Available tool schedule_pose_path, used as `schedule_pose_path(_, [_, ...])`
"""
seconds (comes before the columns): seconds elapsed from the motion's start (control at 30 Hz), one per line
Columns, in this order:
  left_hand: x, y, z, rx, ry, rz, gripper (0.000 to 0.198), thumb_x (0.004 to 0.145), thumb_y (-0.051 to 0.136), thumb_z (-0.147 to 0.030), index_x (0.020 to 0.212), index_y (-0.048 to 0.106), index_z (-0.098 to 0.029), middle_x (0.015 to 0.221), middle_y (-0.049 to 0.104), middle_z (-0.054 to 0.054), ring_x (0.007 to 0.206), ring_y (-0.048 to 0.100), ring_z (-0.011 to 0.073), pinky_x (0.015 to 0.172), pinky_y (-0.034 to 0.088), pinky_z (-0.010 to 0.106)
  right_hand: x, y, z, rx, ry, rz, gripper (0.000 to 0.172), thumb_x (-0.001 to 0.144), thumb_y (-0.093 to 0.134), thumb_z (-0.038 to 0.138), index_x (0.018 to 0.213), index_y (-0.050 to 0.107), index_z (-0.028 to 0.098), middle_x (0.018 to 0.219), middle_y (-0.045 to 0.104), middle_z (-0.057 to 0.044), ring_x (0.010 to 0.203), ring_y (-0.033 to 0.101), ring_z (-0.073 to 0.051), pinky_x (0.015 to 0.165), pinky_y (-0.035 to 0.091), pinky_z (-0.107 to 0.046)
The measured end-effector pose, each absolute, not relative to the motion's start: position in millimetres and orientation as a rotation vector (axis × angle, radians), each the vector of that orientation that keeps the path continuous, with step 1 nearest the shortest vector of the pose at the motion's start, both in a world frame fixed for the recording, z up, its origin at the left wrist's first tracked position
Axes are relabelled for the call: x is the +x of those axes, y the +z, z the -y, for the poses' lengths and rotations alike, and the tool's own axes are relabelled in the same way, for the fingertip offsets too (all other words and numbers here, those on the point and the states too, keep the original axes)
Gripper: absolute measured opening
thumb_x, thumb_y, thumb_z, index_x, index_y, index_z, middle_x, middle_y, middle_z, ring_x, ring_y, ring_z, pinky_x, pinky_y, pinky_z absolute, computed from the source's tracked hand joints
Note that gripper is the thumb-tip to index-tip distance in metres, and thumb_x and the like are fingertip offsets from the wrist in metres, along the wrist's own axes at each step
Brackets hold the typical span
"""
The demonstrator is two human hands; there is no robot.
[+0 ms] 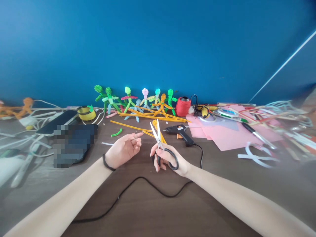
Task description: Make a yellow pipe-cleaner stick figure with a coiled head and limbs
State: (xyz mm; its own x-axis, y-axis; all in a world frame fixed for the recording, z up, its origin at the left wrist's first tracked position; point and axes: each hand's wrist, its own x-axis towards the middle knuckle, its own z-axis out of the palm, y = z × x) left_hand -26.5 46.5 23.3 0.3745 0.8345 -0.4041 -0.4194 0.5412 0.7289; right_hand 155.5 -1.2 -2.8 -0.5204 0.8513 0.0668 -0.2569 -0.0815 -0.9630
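My right hand (170,159) is closed round the black handles of a pair of scissors (158,135), whose blades point up and stand slightly apart. Behind the blades lies an orange pipe-cleaner piece (155,123) with a coiled head, partly hidden by the scissors and my fingers. My left hand (127,148) hovers to the left, fingers curled in and one digit reaching toward the piece's left strand. Whether anything small sits between those fingers is hidden. Close beyond it are a single orange pipe cleaner (127,125) and a short green piece (117,133).
Pipe-cleaner figures (127,98) stand along the blue wall, with loose orange pipe cleaners (158,115) before them. A black glue gun (181,132) trails its cord across the front. Pink paper (227,136), red yarn (183,107) and sticks lie right; a dark pixelated object (76,144) lies left.
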Motion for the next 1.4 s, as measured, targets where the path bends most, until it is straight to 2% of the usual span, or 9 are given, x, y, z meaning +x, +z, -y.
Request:
schedule_pose_path(0.17, [-26, 17, -46, 1.201, 0.987, -1.193, 0.016, 0.071, 0.051, -0.018, 0.086, 0.055, -0.014, 0.065, 0.057, 0.001, 0.057, 0.053, 0.0103, 0.053, 0.044, 0.022, 155, -6, 0, -0.662, 1.713, 1.355, 0.029, 0.080, 0.046, 0.043, 0.083, 0.050, 0.014, 0.048, 0.052, 0.002, 0.041, 0.050, -0.008, 0.036, 0.028, -0.016])
schedule_pose_path(0.27, [-25, 13, -44, 1.638, 0.857, -1.325, 0.015, 0.072, 0.047, -0.023, 0.082, 0.055, -0.016, 0.068, 0.059, 0.001, 0.060, 0.055, 0.0130, 0.058, 0.045, 0.027, 154, -9, -1, -0.648, 1.702, 1.323, 0.029, 0.081, 0.045, 0.042, 0.083, 0.051, 0.014, 0.048, 0.051, 0.003, 0.042, 0.051, -0.008, 0.036, 0.029, -0.016])
schedule_pose_path(0.4, [-24, 12, -39, 2.173, 0.720, -1.377, 0.017, 0.076, 0.041, -0.023, 0.084, 0.055, -0.020, 0.086, 0.061, 0.004, 0.077, 0.056, 0.0163, 0.070, 0.044, 0.030, 154, -12, -2, -0.627, 1.700, 1.326, 0.027, 0.082, 0.046, 0.040, 0.086, 0.051, 0.014, 0.052, 0.053, 0.002, 0.045, 0.053, -0.009, 0.037, 0.032, -0.016])
schedule_pose_path(0.67, [-33, 24, -52, 2.701, 0.451, -1.350, 0.021, 0.076, 0.039, -0.016, 0.090, 0.055, -0.016, 0.096, 0.058, 0.009, 0.092, 0.052, 0.0221, 0.084, 0.040, 0.038, 159, 10, -5, -0.615, 1.738, 1.324, 0.037, 0.080, 0.043, 0.048, 0.094, 0.050, 0.015, 0.062, 0.052, 0.000, 0.057, 0.057, -0.011, 0.046, 0.042, -0.020])
schedule_pose_path(0.77, [-24, 22, -63, 2.785, 0.440, -1.360, 0.022, 0.076, 0.040, -0.015, 0.092, 0.055, -0.017, 0.095, 0.059, 0.008, 0.092, 0.052, 0.0223, 0.083, 0.040, 0.037, 175, 34, -15, -0.813, 1.542, 1.406, 0.038, 0.078, 0.044, 0.050, 0.094, 0.051, 0.016, 0.062, 0.052, 0.000, 0.055, 0.056, -0.012, 0.045, 0.042, -0.021])
schedule_pose_path(0.87, [-7, 14, -72, 2.837, 0.495, -1.319, 0.026, 0.078, 0.039, -0.014, 0.099, 0.053, -0.016, 0.105, 0.057, 0.009, 0.097, 0.050, 0.0225, 0.085, 0.038, 0.037, 208, 53, -32, -1.196, 1.123, 1.557, 0.037, 0.074, 0.050, 0.049, 0.091, 0.054, 0.016, 0.066, 0.054, 0.000, 0.053, 0.053, -0.010, 0.044, 0.039, -0.020])
schedule_pose_path(1.07, [11, 5, -81, 2.925, 0.461, -1.391, 0.021, 0.079, 0.037, -0.012, 0.085, 0.057, -0.017, 0.089, 0.060, 0.009, 0.086, 0.051, 0.0231, 0.074, 0.039, 0.037, 291, 53, -63, -1.878, 0.399, 1.753, 0.032, 0.064, 0.060, 0.037, 0.085, 0.060, 0.014, 0.080, 0.060, -0.006, 0.073, 0.056, -0.017, 0.068, 0.043, -0.028])
schedule_pose_path(1.23, [-1, 14, -81, 2.835, 0.638, -1.427, 0.017, 0.080, 0.035, -0.015, 0.075, 0.051, -0.018, 0.081, 0.058, 0.008, 0.081, 0.050, 0.0226, 0.070, 0.037, 0.036, 319, 37, -72, -2.223, 0.273, 1.770, 0.044, 0.062, 0.061, 0.035, 0.100, 0.061, 0.013, 0.089, 0.057, -0.012, 0.084, 0.056, -0.023, 0.074, 0.043, -0.030])
schedule_pose_path(1.4, [-12, 17, -73, 2.086, 1.032, -1.384, 0.004, 0.079, 0.040, -0.022, 0.075, 0.041, -0.020, 0.068, 0.057, 0.000, 0.066, 0.052, 0.0152, 0.066, 0.039, 0.029, 316, 35, -71, -2.198, 0.261, 1.867, 0.058, 0.061, 0.060, 0.031, 0.117, 0.052, 0.017, 0.107, 0.047, -0.015, 0.104, 0.048, -0.028, 0.082, 0.040, -0.034])
